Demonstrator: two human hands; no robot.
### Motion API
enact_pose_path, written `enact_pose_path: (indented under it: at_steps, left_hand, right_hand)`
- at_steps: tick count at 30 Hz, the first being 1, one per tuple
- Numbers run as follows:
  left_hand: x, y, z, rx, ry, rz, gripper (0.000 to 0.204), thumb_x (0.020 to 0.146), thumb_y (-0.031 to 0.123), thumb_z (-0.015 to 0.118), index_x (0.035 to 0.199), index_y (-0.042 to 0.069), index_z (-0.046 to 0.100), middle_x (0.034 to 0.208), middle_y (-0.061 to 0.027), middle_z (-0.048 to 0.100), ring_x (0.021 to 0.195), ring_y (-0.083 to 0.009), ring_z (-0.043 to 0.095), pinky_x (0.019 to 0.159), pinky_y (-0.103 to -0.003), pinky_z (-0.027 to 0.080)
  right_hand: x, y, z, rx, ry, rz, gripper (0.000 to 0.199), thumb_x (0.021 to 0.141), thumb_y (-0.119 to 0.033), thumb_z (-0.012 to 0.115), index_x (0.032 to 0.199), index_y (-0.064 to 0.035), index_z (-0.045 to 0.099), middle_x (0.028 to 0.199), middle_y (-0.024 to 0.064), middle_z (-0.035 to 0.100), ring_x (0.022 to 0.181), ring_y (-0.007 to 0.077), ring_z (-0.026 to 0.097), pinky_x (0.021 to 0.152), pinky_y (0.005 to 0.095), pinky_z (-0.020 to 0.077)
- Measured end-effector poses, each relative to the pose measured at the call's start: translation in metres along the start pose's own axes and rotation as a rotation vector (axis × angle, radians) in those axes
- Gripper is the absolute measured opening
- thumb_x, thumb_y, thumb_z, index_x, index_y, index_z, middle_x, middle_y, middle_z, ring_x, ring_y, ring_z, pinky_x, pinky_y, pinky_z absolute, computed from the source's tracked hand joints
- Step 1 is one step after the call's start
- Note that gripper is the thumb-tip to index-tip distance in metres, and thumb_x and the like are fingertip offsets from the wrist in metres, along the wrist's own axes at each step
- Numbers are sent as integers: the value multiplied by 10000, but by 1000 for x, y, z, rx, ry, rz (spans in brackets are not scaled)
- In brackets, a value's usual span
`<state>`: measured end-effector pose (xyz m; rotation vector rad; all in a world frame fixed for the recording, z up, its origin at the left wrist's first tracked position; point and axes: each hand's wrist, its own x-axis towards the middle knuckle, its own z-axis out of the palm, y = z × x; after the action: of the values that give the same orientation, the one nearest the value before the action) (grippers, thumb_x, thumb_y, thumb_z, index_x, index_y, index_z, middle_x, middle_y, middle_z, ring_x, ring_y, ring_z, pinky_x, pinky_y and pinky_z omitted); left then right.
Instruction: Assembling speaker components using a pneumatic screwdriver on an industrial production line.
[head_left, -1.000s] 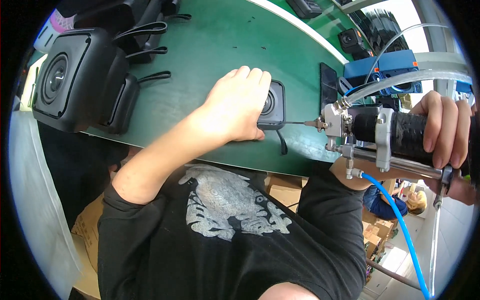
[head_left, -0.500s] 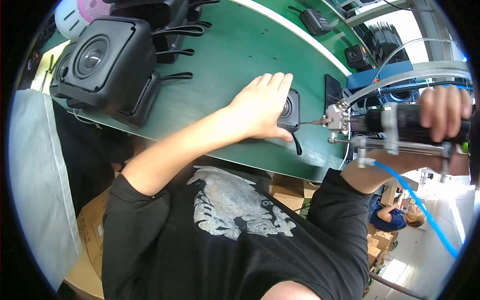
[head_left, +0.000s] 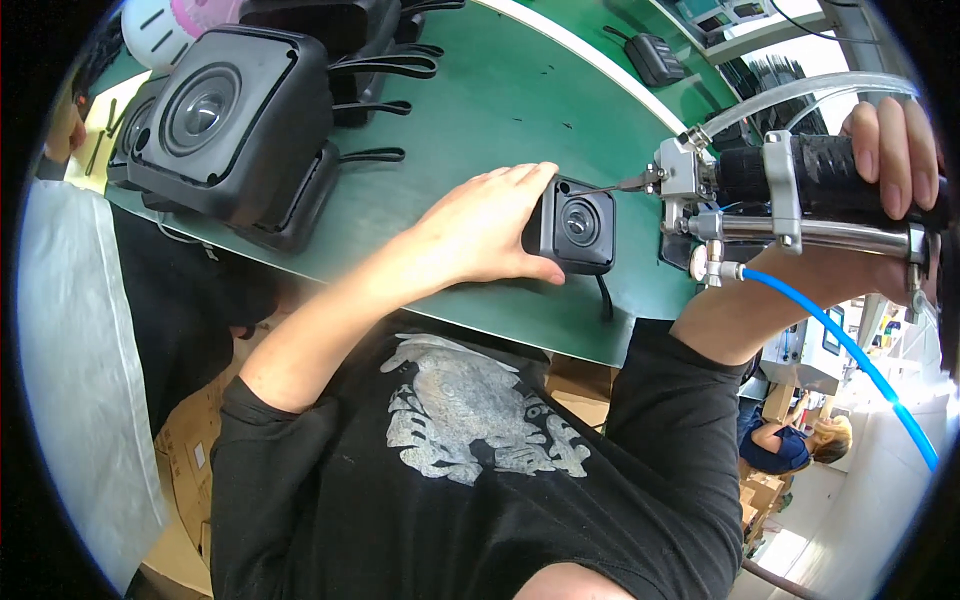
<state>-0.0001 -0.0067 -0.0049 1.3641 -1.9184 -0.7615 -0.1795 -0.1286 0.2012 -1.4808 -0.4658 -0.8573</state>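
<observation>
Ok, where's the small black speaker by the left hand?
In the head view, the small black speaker is right of and above centre over the green table, between the left hand at its left side and the hose-fed tool to its right.

small speaker (head_left: 580, 222): black case, dark grey front | tool (head_left: 790, 180): silver metal, black body | hose (head_left: 850, 345): bright blue | bench (head_left: 480, 110): green, white edge | shirt (head_left: 480, 520): black, mottled pale grey print | big speaker (head_left: 225, 125): black | cardboard (head_left: 185, 440): plain brown
</observation>
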Motion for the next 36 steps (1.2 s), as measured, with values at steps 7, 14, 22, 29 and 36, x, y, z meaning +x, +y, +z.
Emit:
enact_pose_path:
  at_steps: [7, 14, 22, 29, 36]
  left_hand:
    - [-3, -2, 4, 15, 94, 67, 993, 665, 433, 871, 1351, -108, 400, 1296, -278, 548, 1233, -393, 537, 1074, -427, 427]
    - [-2, -4, 10, -8, 132, 113, 978, 661, 430, 871, 1328, -127, 422, 1306, -293, 536, 1236, -399, 536, 1077, -423, 426]
    - [-2, -6, 5, 32, 86, 60, 1037, 660, 467, 868, 1373, -103, 377, 1314, -284, 527, 1247, -393, 525, 1084, -429, 421]
    - [-2, -9, 10, 35, 90, 46, 1032, 666, 489, 859, 1370, -98, 383, 1319, -281, 522, 1249, -392, 520, 1090, -429, 418]
    - [-2, -6, 12, 44, 107, 62, 1019, 665, 478, 864, 1359, -98, 388, 1300, -275, 534, 1243, -384, 527, 1085, -428, 423]
  right_hand:
    - [0, 8, -7, -94, 40, 197, 545, 771, -464, 765, 1042, -66, 510, 845, 20, 571, 721, 142, 579, 718, 314, 426]
    - [-7, 19, -6, -162, 67, 306, 563, 799, -525, 719, 1022, -53, 506, 837, 33, 564, 717, 136, 573, 705, 305, 429]
    - [-1, -37, 2, 97, 3, 144, 590, 579, -318, 945, 996, -118, 579, 885, -13, 572, 830, 125, 570, 777, 303, 365]
    - [14, -32, 60, -81, -63, 248, 725, 942, -663, 486, 1248, -6, 451, 982, 137, 579, 800, 291, 621, 671, 470, 532]
    - [-1, -26, 83, -42, 248, 266, 664, 967, -617, 492, 1221, -4, 487, 943, 139, 579, 745, 303, 608, 660, 492, 500]
